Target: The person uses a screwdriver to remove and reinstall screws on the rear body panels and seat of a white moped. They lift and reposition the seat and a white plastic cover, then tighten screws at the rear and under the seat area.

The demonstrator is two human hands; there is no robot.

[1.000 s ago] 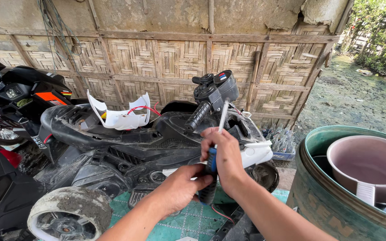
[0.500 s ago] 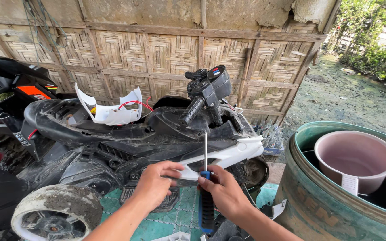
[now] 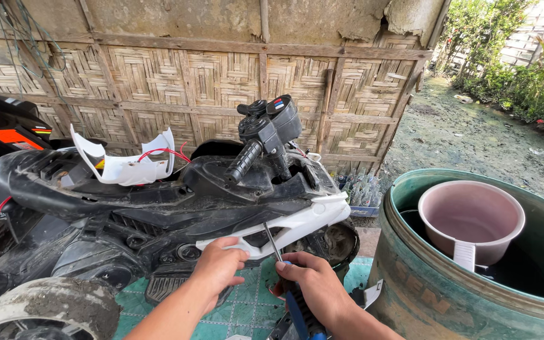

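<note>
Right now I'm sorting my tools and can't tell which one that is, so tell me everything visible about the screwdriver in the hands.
The screwdriver has a thin bare metal shaft and a blue-and-black handle. It tilts, tip up and to the left, handle down toward the lower edge. The right hand grips the handle, its fingers pinching the base of the shaft. The tip meets the underside of the white panel on the toy motorcycle, which the left hand holds. The handle's end is out of view.

Woven bamboo wall [image 3: 221,82]; green tiled floor [image 3: 247,308]; daylit muddy yard [image 3: 473,138]
</note>
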